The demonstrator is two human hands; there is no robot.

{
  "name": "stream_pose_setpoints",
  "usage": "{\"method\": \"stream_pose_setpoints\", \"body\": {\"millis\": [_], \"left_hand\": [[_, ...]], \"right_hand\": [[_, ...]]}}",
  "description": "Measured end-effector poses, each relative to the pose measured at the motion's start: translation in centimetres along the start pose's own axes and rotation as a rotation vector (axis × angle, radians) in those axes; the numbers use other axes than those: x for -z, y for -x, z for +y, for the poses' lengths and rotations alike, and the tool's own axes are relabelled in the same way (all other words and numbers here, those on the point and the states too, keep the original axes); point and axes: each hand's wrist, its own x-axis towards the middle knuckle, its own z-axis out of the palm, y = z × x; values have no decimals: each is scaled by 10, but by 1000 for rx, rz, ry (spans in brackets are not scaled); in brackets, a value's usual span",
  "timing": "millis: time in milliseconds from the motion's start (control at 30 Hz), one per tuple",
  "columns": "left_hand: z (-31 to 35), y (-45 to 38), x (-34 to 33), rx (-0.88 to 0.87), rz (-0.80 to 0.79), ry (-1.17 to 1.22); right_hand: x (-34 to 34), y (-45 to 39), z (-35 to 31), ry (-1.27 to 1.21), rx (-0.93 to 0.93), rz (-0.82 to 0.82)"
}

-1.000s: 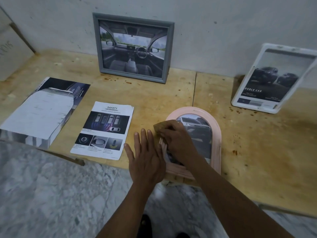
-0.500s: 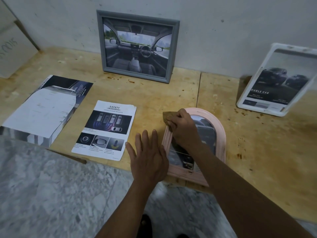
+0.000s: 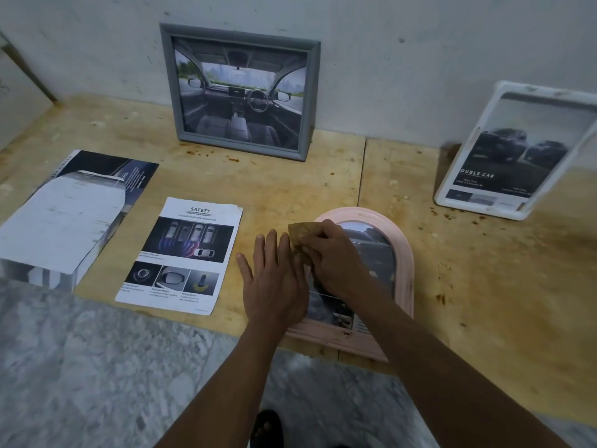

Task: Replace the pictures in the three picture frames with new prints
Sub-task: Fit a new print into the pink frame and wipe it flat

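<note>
Dim, soft light; wide-angle edge warping

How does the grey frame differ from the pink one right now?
The grey frame is rectangular and stands upright against the wall; the pink frame is arch-topped and lies flat at the table's front edge. The grey frame is untouched, while both hands, left and right, are at the pink frame. Both hold car pictures.
</note>
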Motion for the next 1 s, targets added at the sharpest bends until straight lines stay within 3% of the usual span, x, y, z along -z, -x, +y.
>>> {"method": "stream_pose_setpoints", "body": {"millis": [133,367,533,833,1000], "left_hand": [[1,1,1,8,-6,-11],[0,1,7,-22,-64,6],[-2,1,10,-97,-120,-23],[1,-1,14,-75,-144,-28],[2,-1,12,-79,-136,-16]], "right_hand": [[-2,-10,10,72,-94,92],[8,-31,31,313,15,195],[11,-30,40,347,36,177],[24,-33,59,404,117,246],[24,-22,30,321,103,-57]]}}
